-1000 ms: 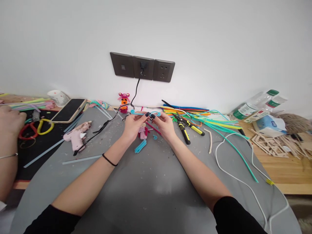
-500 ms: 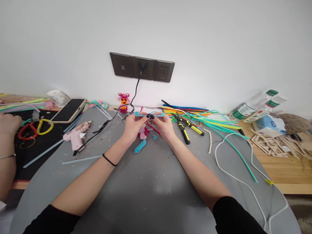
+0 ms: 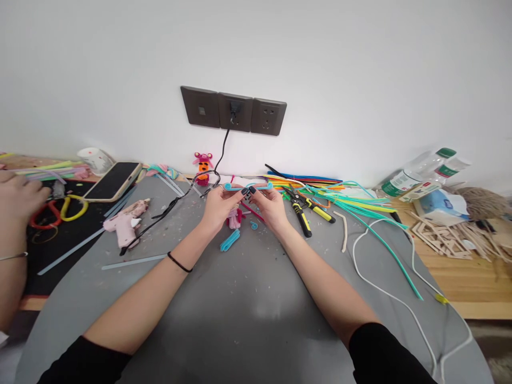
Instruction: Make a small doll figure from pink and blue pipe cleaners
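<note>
Between my fingertips I hold a blue pipe cleaner (image 3: 260, 186) with a small coil at each end, raised over the far part of the grey table. My left hand (image 3: 220, 205) pinches it from the left, and my right hand (image 3: 270, 205) pinches it from the right, thumbs almost meeting in the middle. Below the hands lie a folded blue pipe cleaner bundle (image 3: 230, 240) and a small blue coil (image 3: 254, 225). A pink bundle (image 3: 234, 217) sits just under my left hand, partly hidden by it.
Left are a pink glue gun (image 3: 126, 224), a phone (image 3: 114, 182), scissors (image 3: 74, 208) and another person's hand (image 3: 24, 197). Yellow-black pliers (image 3: 302, 216), pipe cleaners (image 3: 352, 200) and a white cable (image 3: 384, 296) lie right. A small orange-pink figure (image 3: 204, 168) stands near the wall.
My thumbs have come level side by side, and the coiled blue piece has shifted slightly right. The other person's hand at the left has moved right, toward the scissors.
</note>
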